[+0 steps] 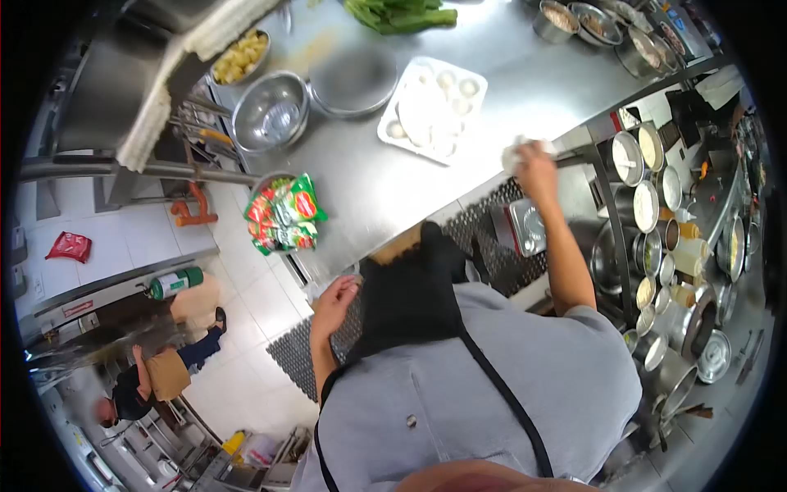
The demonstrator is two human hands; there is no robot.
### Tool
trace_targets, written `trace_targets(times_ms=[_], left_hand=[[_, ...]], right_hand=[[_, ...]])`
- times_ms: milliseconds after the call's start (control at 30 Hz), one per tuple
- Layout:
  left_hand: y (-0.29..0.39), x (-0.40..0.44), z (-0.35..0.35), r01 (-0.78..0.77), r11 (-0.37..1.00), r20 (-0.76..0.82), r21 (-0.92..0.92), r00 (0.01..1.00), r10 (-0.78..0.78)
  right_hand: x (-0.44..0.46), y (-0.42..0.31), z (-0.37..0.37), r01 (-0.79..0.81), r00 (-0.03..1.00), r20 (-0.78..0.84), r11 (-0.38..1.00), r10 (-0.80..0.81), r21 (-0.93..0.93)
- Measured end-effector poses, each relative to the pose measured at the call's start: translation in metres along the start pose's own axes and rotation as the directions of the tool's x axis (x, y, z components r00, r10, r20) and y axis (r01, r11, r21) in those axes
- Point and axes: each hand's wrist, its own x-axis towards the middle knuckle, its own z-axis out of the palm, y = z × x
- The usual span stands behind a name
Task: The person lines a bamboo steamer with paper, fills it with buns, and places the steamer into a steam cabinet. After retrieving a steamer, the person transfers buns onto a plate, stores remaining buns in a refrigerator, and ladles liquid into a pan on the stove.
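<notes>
My right hand (537, 172) is closed on a white cloth (516, 153) at the counter's near edge, on the right. Low by the front edge, my left hand (334, 305) has its fingers curled together; whatever they may hold is too small to name. A white tray of eggs (393, 131) lies on the steel counter (361, 189), its middle washed out by glare. Left of it are a round metal lid or pan (354, 78) and a steel bowl (270, 112).
Green and red packets (284, 215) sit at the counter's left corner. Leafy greens (398, 15) and a bowl of yellow pieces (240, 57) lie farther back. Several pots (645, 205) crowd the right side. Another person (147, 385) stands at the far left.
</notes>
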Motion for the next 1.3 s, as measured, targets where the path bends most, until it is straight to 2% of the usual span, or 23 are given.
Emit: trace_targets(times_ms=[33,67,133,200,233,267,300,333,367,433,467,500,567,600,633,700,767,833,900,1033,1133,1233,1300], left_hand=[[0.023,0.000,0.002,0.014,1.000,0.049,0.007,0.999,-0.015],[0.042,-0.001,0.004,-0.017,1.000,0.033,0.014,0.999,0.016],[0.068,-0.005,0.005,-0.103,0.986,0.145,0.129,0.986,0.084],[0.068,-0.005,0.002,-0.117,0.990,0.199,0.082,0.975,0.098],[0.064,-0.006,0.002,-0.114,0.992,0.209,0.059,0.973,0.100],[0.060,0.000,-0.001,-0.208,0.976,0.189,0.072,0.963,0.191],[0.046,0.014,-0.002,-0.177,0.984,0.200,-0.026,0.963,0.179],[0.073,0.014,-0.002,-0.227,0.971,0.178,0.073,0.961,0.212],[0.093,0.006,0.004,-0.252,0.954,0.165,0.164,0.960,0.225],[0.089,0.025,0.011,-0.313,0.948,0.181,0.053,0.937,0.299],[0.090,0.034,0.010,-0.330,0.944,0.155,-0.007,0.932,0.327],[0.095,0.034,0.013,-0.342,0.940,0.164,0.003,0.927,0.337],[0.108,0.040,0.018,-0.397,0.910,0.135,0.119,0.915,0.381],[0.104,0.047,0.028,-0.448,0.855,0.055,0.260,0.891,0.451],[0.096,0.051,0.034,-0.469,0.843,0.054,0.264,0.880,0.473],[0.090,0.068,0.047,-0.572,0.618,0.039,0.539,0.751,0.660],[0.086,0.078,0.064,-0.548,0.596,-0.050,0.587,0.710,0.702],[0.078,0.094,0.074,-0.523,0.606,-0.125,0.599,0.686,0.717],[0.078,0.107,0.079,-0.498,0.612,-0.183,0.614,0.664,0.725],[0.083,0.125,0.079,-0.428,0.626,-0.290,0.652,0.622,0.727],[0.089,0.136,0.081,-0.374,0.652,-0.363,0.659,0.602,0.711],[0.098,0.143,0.070,-0.328,0.663,-0.410,0.673,0.580,0.704],[0.102,0.146,0.060,-0.294,0.669,-0.442,0.682,0.563,0.698]], right_hand=[[0.013,0.018,-0.018,-0.162,0.986,-0.024,0.987,0.162,0.021],[0.024,0.036,-0.027,-0.208,0.971,-0.120,0.978,0.207,0.012],[0.037,0.023,-0.068,-0.322,0.946,-0.060,0.946,0.320,-0.037],[0.037,0.012,-0.087,-0.185,0.977,0.104,0.983,0.184,-0.003],[0.030,0.002,-0.082,-0.126,0.991,0.075,0.967,0.112,0.221],[0.031,-0.033,-0.100,-0.113,0.985,0.155,0.959,0.074,0.260],[0.038,-0.038,-0.091,0.191,0.951,0.174,0.929,-0.255,0.316],[0.032,-0.106,-0.178,-0.264,0.772,0.615,0.799,-0.160,0.540],[0.029,-0.125,-0.192,-0.159,0.749,0.571,0.745,-0.336,0.647],[0.041,-0.143,-0.221,-0.023,0.763,0.532,0.808,-0.367,0.589],[0.058,-0.151,-0.233,0.320,0.823,0.261,0.792,-0.504,0.520],[0.071,-0.156,-0.248,0.610,0.762,-0.006,0.716,-0.647,0.339],[0.087,-0.175,-0.312,0.705,0.705,-0.214,0.633,-0.676,0.319],[0.094,-0.186,-0.346,0.702,0.712,-0.256,0.648,-0.654,0.295],[0.101,-0.198,-0.378,0.701,0.713,-0.301,0.660,-0.634,0.271],[0.122,-0.219,-0.432,0.791,0.559,-0.547,0.599,-0.623,0.125],[0.145,-0.241,-0.485,0.734,0.608,-0.624,0.648,-0.491,0.206],[0.167,-0.261,-0.533,0.758,0.476,-0.725,0.651,-0.499,0.050],[0.193,-0.281,-0.574,0.721,0.235,-0.835,0.666,-0.498,-0.194],[0.229,-0.339,-0.656,0.664,-0.032,-0.863,0.634,-0.504,-0.395],[0.199,-0.409,-0.672,0.781,0.005,-0.904,0.567,-0.426,-0.263],[0.186,-0.445,-0.687,0.633,-0.144,-0.843,0.606,-0.518,-0.481],[0.193,-0.455,-0.704,0.634,-0.177,-0.878,0.631,-0.444,-0.447]])
